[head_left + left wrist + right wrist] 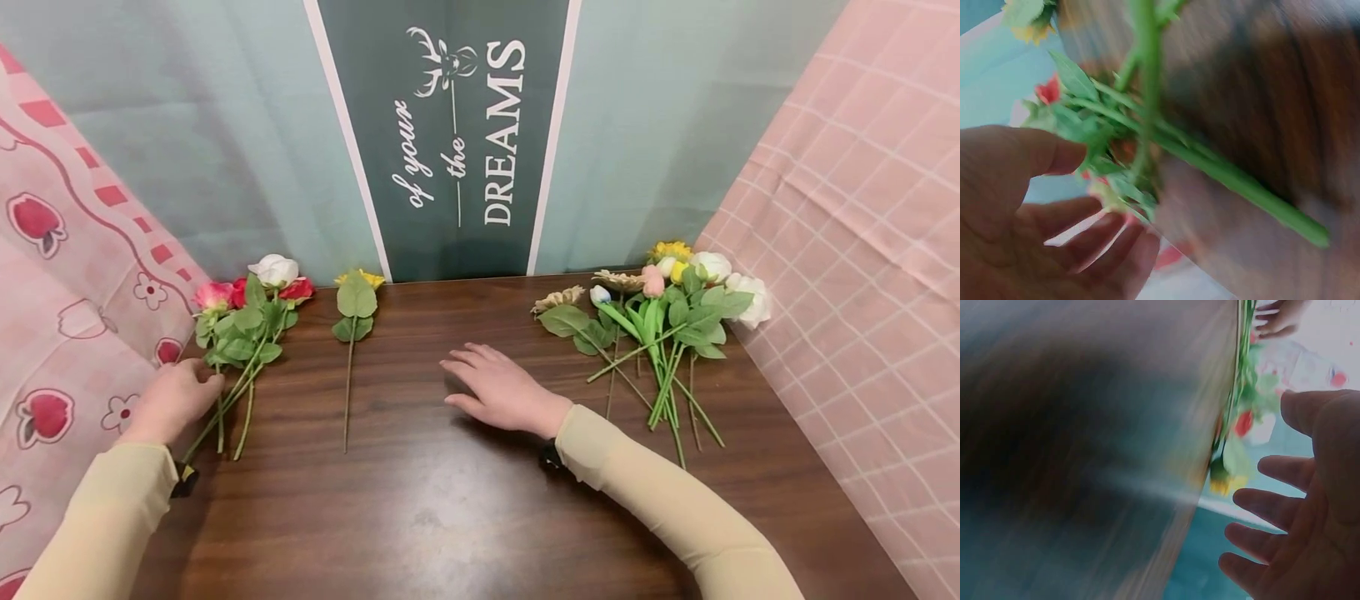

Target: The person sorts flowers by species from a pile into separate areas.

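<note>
While our left hand (174, 398) touches the rose stems (225, 408) (fingers loose, nothing gripped), our flat, spread right hand (501, 390) lies nearer the lone yellow flower (352, 350), its stem pointing toward us.

I saw bare table (450, 508) across the lower middle of the frame, open for passing. The single yellow flower (352, 333) and left bunch (243, 333) blocked the left; the flower pile (660, 325) blocked the right.

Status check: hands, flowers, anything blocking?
Left hand open, at the stems of the left flower bunch. Right hand open, flat over the table, holding nothing. Single yellow flower lies between the hands; nothing blocking.
</note>
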{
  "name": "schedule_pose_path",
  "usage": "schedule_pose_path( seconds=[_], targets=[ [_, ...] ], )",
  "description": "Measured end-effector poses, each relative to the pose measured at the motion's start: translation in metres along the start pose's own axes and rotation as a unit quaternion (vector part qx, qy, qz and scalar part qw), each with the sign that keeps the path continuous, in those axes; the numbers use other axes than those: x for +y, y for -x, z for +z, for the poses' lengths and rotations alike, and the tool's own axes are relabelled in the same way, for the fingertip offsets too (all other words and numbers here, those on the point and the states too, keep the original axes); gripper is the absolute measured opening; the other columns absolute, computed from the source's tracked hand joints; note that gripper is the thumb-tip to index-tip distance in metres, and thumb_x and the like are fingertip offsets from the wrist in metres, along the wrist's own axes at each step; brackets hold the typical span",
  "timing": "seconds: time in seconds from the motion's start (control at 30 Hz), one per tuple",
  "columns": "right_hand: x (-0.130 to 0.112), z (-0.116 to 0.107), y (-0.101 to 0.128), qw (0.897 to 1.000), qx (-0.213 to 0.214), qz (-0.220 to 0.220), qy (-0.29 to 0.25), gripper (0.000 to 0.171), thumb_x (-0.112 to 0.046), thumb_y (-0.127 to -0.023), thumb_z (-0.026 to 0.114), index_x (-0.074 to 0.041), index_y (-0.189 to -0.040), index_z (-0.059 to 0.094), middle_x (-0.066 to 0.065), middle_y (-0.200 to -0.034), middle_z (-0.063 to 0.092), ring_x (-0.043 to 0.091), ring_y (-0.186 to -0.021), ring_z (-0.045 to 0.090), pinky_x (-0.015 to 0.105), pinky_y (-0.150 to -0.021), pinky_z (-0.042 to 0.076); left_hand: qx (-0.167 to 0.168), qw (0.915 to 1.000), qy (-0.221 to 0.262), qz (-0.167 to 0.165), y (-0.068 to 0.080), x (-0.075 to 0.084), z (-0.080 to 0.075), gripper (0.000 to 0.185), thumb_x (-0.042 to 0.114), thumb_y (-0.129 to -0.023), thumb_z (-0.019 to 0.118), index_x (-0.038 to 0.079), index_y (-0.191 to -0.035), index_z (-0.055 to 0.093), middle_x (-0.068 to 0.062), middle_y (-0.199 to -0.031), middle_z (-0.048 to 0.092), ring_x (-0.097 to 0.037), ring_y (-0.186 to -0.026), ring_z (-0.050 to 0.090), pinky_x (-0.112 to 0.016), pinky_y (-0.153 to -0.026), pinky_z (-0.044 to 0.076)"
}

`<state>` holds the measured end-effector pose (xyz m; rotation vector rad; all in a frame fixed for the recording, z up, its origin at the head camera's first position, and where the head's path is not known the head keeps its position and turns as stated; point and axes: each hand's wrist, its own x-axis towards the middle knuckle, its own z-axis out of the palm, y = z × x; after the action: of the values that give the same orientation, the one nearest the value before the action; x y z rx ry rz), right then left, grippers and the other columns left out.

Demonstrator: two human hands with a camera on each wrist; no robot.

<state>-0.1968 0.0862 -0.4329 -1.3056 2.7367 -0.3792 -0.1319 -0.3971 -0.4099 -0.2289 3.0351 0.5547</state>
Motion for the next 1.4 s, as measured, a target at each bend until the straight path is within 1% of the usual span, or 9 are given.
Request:
schedule_pose_path(
  seconds=[0.2,0.4,0.63,0.77,0.87,1.0,1.1,1.27,1.4],
  targets=[
    [0.039,-0.016,0.018,0.994,0.073,0.075,-0.021,0.045,-0.038,-0.105,0.058,-0.009,-0.139,0.062,0.011,-0.141,0.061,0.031,-0.133,0.052,0.05,-0.114,0.038,0.105,0.9918,-0.009,0.073,0.0,0.051,0.01,0.065,0.021,-0.096,0.064,-0.014,-0.146,0.041,-0.046,-0.137,0.04,-0.068,-0.118,0.039,-0.077,-0.098,0.031],
    [0.089,-0.043,0.055,0.971,0.142,0.179,-0.07,0.027,-0.025,-0.103,0.061,-0.007,-0.12,0.072,0.011,-0.118,0.072,0.03,-0.107,0.066,0.051,-0.095,0.052,0.093,0.9732,-0.007,0.21,0.002,0.137,0.029,0.072,0.024,-0.096,0.071,-0.004,-0.154,0.038,-0.034,-0.154,0.036,-0.056,-0.138,0.034,-0.07,-0.113,0.025],
    [0.152,-0.074,0.112,0.938,0.144,0.302,-0.087,0.028,-0.023,-0.102,0.059,-0.002,-0.113,0.073,0.016,-0.102,0.073,0.029,-0.078,0.065,0.05,-0.072,0.052,0.07,0.9137,-0.039,0.398,0.012,0.236,0.067,0.07,0.032,-0.097,0.071,0.005,-0.155,0.043,-0.019,-0.159,0.038,-0.039,-0.146,0.035,-0.052,-0.123,0.021],
    [0.179,-0.092,0.142,0.927,0.1,0.354,-0.069,0.032,-0.029,-0.101,0.06,-0.003,-0.086,0.071,0.009,-0.077,0.069,0.026,-0.064,0.059,0.042,-0.061,0.046,0.052,0.8769,-0.064,0.474,0.02,0.283,0.092,0.068,0.035,-0.099,0.068,0.008,-0.156,0.041,-0.015,-0.162,0.035,-0.033,-0.15,0.031,-0.045,-0.125,0.014],
    [0.192,-0.101,0.158,0.915,0.064,0.388,-0.09,0.038,-0.034,-0.101,0.061,-0.004,-0.079,0.07,0.004,-0.069,0.068,0.025,-0.063,0.064,0.038,-0.059,0.047,0.027,0.8563,-0.091,0.508,0.026,0.315,0.111,0.071,0.039,-0.099,0.066,0.011,-0.158,0.038,-0.013,-0.165,0.03,-0.032,-0.151,0.028,-0.044,-0.125,0.01],
    [0.202,-0.102,0.169,0.896,0.049,0.409,-0.169,0.042,-0.034,-0.101,0.063,0.006,-0.094,0.075,0.008,-0.074,0.073,0.028,-0.07,0.073,0.037,-0.065,0.057,0.002,0.8369,-0.123,0.533,0.033,0.352,0.135,0.073,0.044,-0.1,0.064,0.015,-0.16,0.035,-0.011,-0.166,0.027,-0.031,-0.153,0.023,-0.044,-0.125,0.008],
    [0.207,-0.097,0.171,0.872,0.059,0.419,-0.245,0.045,-0.029,-0.102,0.063,0.016,-0.104,0.07,0.012,-0.074,0.073,0.026,-0.069,0.073,0.038,-0.065,0.062,-0.003,0.8277,-0.139,0.544,0.035,0.375,0.15,0.072,0.047,-0.1,0.062,0.017,-0.161,0.036,-0.01,-0.166,0.029,-0.03,-0.154,0.021,-0.044,-0.126,0.008],
    [0.215,-0.089,0.171,0.832,0.08,0.459,-0.302,0.049,-0.033,-0.102,0.063,0.015,-0.105,0.069,0.006,-0.068,0.072,0.017,-0.063,0.071,0.033,-0.06,0.06,-0.005,0.8221,-0.147,0.55,0.037,0.402,0.166,0.069,0.049,-0.101,0.06,0.02,-0.159,0.039,-0.009,-0.165,0.031,-0.029,-0.152,0.026,-0.044,-0.125,0.017],
    [0.216,-0.081,0.172,0.823,0.096,0.484,-0.281,0.049,-0.041,-0.1,0.064,0.007,-0.099,0.075,0.0,-0.066,0.072,0.015,-0.063,0.072,0.031,-0.056,0.054,-0.016,0.8247,-0.142,0.547,0.038,0.408,0.174,0.068,0.049,-0.101,0.06,0.021,-0.159,0.04,-0.008,-0.165,0.032,-0.028,-0.152,0.027,-0.044,-0.124,0.02]
  ],
)
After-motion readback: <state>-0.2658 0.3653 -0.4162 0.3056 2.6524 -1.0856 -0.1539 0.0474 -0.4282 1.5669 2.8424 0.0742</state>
